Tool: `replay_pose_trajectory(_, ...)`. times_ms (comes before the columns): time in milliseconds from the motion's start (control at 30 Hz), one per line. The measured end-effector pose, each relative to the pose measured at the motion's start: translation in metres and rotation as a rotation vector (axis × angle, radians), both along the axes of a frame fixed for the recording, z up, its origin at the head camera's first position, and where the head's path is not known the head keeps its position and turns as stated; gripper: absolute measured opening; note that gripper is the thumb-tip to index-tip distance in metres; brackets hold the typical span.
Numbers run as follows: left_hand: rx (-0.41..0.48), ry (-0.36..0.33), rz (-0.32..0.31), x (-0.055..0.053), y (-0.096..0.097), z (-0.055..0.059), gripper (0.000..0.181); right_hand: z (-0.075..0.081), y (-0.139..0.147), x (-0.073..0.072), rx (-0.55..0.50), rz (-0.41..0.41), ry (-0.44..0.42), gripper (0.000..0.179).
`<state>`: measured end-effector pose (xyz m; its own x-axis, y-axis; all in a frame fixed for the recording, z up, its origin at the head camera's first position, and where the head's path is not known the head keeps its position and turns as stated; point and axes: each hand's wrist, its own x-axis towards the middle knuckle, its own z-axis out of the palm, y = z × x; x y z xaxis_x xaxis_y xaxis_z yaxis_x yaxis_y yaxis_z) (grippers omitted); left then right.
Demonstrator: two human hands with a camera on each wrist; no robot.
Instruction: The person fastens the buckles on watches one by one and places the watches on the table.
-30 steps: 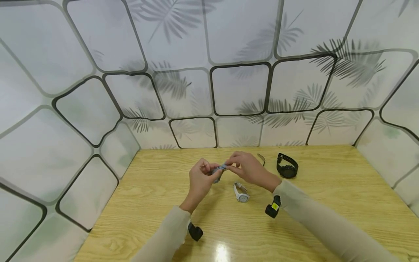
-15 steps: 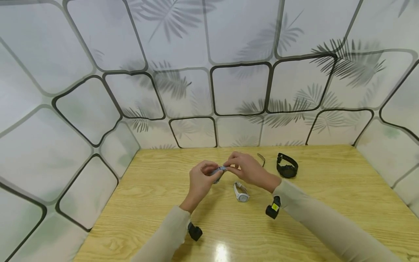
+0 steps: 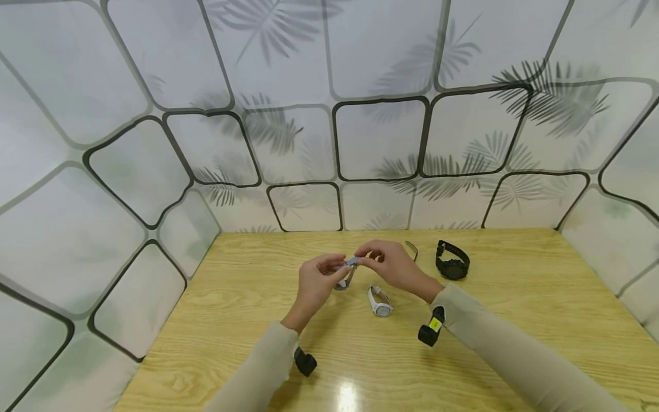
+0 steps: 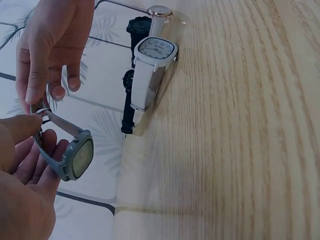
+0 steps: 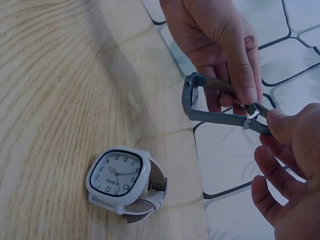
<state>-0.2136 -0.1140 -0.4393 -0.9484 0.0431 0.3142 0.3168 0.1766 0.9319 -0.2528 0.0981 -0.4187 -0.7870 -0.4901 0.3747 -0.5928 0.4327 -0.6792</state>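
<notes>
A blue-grey wristwatch (image 4: 79, 155) is held above the table between both hands, its square case hanging from a strap closed into a loop. In the head view my left hand (image 3: 315, 286) grips the strap with thumb and fingers. My right hand (image 3: 396, 266) pinches the strap end between thumb and forefinger. The right wrist view shows the metal buckle (image 5: 252, 119) between the hands, with the strap running through it. How far the pin sits in a hole cannot be told. Close below lies a white square-faced watch (image 5: 117, 175) with a white strap.
A large black watch (image 3: 453, 269) lies on the wooden table (image 3: 226, 320) at right. Behind my right hand a thin dark strap (image 3: 411, 250) shows partly. The left wrist view also has a rose-gold-rimmed watch (image 4: 160, 11). A patterned cloth wall (image 3: 378, 140) stands behind the table.
The held watch has tilted slightly, and more of its strap and case shows under my left fingers. My left forefinger has straightened a little; both hands stay nearly in place. The other watches have not moved.
</notes>
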Motion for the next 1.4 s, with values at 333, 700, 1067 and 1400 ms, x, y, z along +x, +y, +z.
replay_pose_trajectory(333,-0.166,-0.020,-0.056,0.0005,-0.0027,0.0008,0.019,-0.0007,0.0017,0.0011,-0.012,0.035,0.030,0.012)
replay_pose_trajectory(700,-0.218,0.047,-0.039,0.0006,0.0001,0.0011,0.018,-0.0013,0.0001,0.0017,0.031,0.025,0.048,0.011)
replay_pose_trajectory(1067,-0.265,0.072,-0.017,0.0001,0.0008,-0.0009,0.018,-0.0039,-0.0004,0.0021,0.060,0.020,0.056,0.014)
replay_pose_trajectory(1400,-0.267,0.086,-0.044,-0.0008,-0.0014,-0.0010,0.015,-0.0073,0.0000,0.0011,0.033,0.021,-0.005,0.013)
